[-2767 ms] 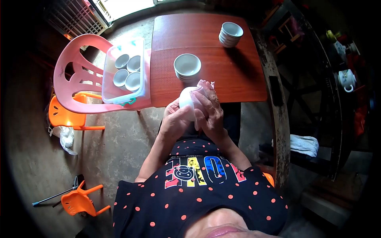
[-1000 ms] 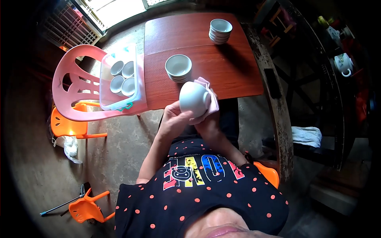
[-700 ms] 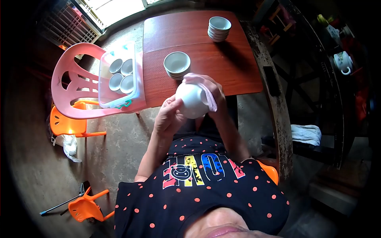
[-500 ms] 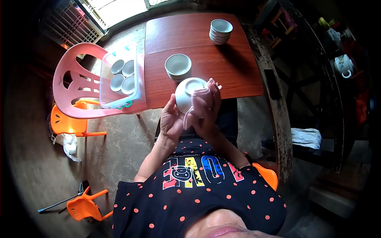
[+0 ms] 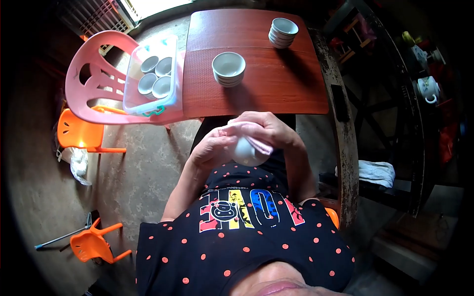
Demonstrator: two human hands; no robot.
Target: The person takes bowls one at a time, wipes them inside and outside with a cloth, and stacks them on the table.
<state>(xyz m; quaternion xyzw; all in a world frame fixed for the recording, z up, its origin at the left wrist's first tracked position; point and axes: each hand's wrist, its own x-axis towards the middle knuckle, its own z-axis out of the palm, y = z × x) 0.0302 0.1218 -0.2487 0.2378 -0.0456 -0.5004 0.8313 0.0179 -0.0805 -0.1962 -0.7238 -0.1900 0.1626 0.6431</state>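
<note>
A white bowl (image 5: 248, 152) is between my two hands, in front of my belly and just off the table's near edge. My left hand (image 5: 213, 147) is closed round the bowl's left side. A pale pink cloth (image 5: 260, 144) is in my right hand (image 5: 266, 129), pressed over the bowl's far rim and right side. Part of the bowl is hidden by my fingers and the cloth. Beyond my hands, a short stack of bowls (image 5: 229, 68) stands on the red-brown table (image 5: 276, 98). A taller stack of bowls (image 5: 283, 32) stands at the far right.
Left of the table, a clear plastic box (image 5: 129, 98) with several stacked bowls sits on a pink chair (image 5: 74, 93). Orange stools (image 5: 79, 130) stand on the floor at left. A worn wooden post (image 5: 348, 163) runs along the right, with a folded white towel (image 5: 376, 172) beyond it.
The bowl has come down towards my body and been turned. My right hand with the cloth has moved from the bowl's right side over its far rim. The camera view has shifted slightly.
</note>
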